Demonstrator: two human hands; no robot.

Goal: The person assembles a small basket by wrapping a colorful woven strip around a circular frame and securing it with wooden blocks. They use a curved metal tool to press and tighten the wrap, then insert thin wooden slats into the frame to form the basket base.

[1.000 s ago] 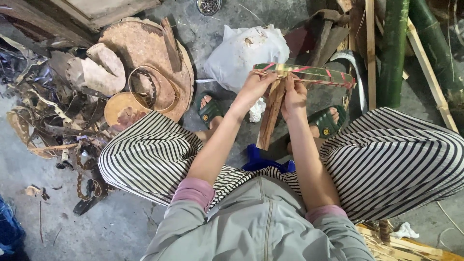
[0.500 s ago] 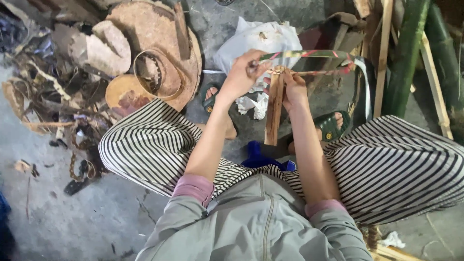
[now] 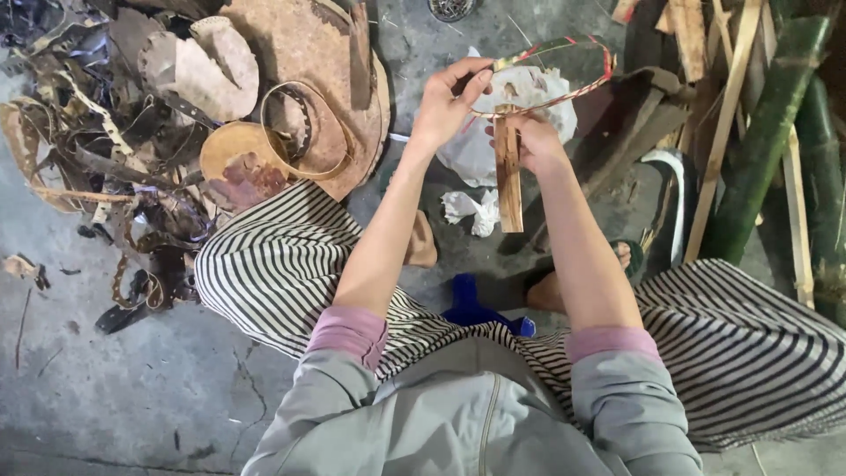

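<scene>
1. Head view: the left hand (image 3: 448, 104) pinches the near-left end of a thin bent strip (image 3: 564, 75), green with red and pale bands; its fingers (image 3: 471, 79) are clenched on it.
2. The right hand (image 3: 533, 141) grips the top of a brown wooden stick (image 3: 508, 172), which hangs almost upright below the strip. The fingers are closed around the stick, partly hidden behind it.
3. The strip arcs from the left hand over the stick top and curves to the right, above a white bag (image 3: 493, 132) lying on the floor (image 3: 132, 379).
4. Left of the stick lie a round wooden block (image 3: 308, 88), a hoop (image 3: 304, 132) on it, and a heap of dark scrap (image 3: 97, 167). Right of the stick stand green bamboo poles (image 3: 767, 132).
5. Risk, as I judge: the strip is under bend, so if the left pinch slips it may spring open and leave the stick top.
6. Also, too much bending could crack the strip, and its edge could cut the bare fingers.
</scene>
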